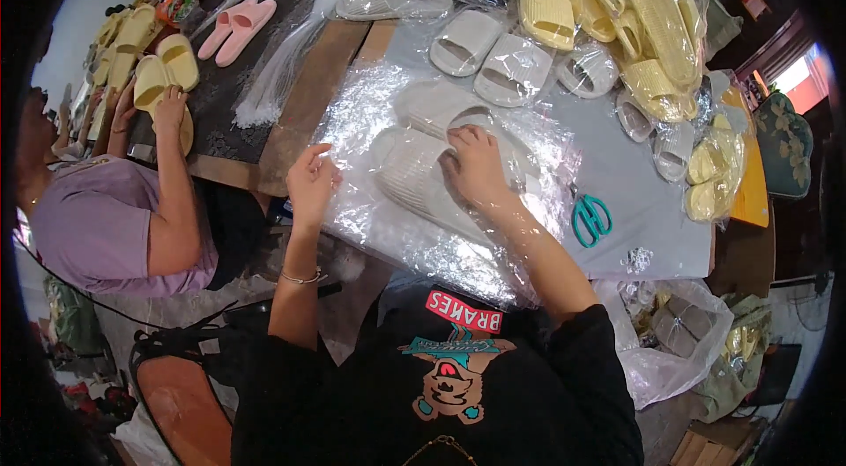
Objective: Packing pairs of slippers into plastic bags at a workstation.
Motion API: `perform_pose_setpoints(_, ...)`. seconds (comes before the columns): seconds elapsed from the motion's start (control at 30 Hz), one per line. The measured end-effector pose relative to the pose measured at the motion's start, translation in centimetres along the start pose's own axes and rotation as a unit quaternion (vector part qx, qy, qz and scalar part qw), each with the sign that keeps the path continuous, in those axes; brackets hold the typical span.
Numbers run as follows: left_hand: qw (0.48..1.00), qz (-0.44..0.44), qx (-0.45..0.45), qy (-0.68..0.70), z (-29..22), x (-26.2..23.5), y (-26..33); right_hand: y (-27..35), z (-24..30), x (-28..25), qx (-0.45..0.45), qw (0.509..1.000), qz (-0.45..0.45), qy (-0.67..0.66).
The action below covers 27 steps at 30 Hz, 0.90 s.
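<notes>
Black short-sleeved T-shirt (529, 395), sleeves ending around the elbows so both forearms are bare. There's a cartoon bear print (451, 382) on the chest in brown, teal and red, with a red label strip with white letters above it. Thin silver bracelet (301, 277) on the left wrist. Nothing on either hand, no gloves or rings I can spot.

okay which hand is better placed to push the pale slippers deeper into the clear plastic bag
Right, probably. The right hand is already inside the clear plastic bag, resting on the pale ribbed slippers. The left hand only pinches the bag's edge, apart from them.
</notes>
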State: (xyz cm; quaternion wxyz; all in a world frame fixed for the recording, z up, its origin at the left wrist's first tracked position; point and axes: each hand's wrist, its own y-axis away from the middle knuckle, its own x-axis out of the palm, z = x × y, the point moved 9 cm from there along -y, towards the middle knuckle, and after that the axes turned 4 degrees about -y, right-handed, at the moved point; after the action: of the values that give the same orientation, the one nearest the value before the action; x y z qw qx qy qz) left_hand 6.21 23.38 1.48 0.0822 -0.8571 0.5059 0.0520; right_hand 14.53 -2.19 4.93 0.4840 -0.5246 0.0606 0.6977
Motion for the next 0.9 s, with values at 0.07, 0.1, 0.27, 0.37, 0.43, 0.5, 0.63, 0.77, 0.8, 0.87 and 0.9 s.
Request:
perform_pose_setpoints(0.07,0.999,0.006,-0.039,0.028,1.4,-1.4,0.4,0.7,-0.1,-1.0,0.018,0.999,0.039,-0.020)
perform_pose_setpoints(0.1,0.995,-0.022,-0.070,0.064,1.6,-2.3,0.9,1.1,0.3,-1.9,0.001,0.999,0.048,-0.017)
perform_pose_setpoints(0.27,0.993,-0.023,-0.106,-0.043,3.0,-5.7,2.9,4.0,0.0,-3.3,-0.018,0.995,0.094,-0.040)
perform_pose_setpoints(0.37,0.934,0.004,0.125,-0.336,-4.0,-3.7,2.1,4.4,-0.8,-2.5,-0.026,0.994,0.093,-0.056)
perform_pose_setpoints(0.43,0.917,0.136,0.161,-0.339,-6.4,-0.4,1.1,4.2,-0.3,-2.5,-0.042,0.993,0.085,-0.070)
perform_pose_setpoints(0.5,0.899,0.224,0.181,-0.329,-5.9,2.6,-0.2,3.9,0.6,-2.5,-0.055,0.992,0.079,-0.083)
perform_pose_setpoints(0.63,0.834,0.345,0.169,-0.397,-0.5,6.0,0.4,5.1,0.1,-4.5,0.016,0.992,0.073,-0.098)
perform_pose_setpoints(0.77,0.837,0.305,0.200,-0.407,1.2,6.4,0.8,9.4,-2.5,-9.6,0.061,0.993,0.083,0.049)
perform_pose_setpoints(0.8,0.837,0.309,0.198,-0.407,1.7,6.4,1.4,10.8,-3.2,-11.6,0.084,0.993,0.072,0.046)
perform_pose_setpoints(0.87,0.823,0.251,0.247,-0.446,1.0,6.6,1.3,15.1,-8.3,-14.9,0.200,0.977,-0.003,0.067)
perform_pose_setpoints(0.9,0.835,0.236,0.244,-0.433,0.8,6.5,1.6,16.4,-9.0,-17.4,0.257,0.961,-0.094,0.041)
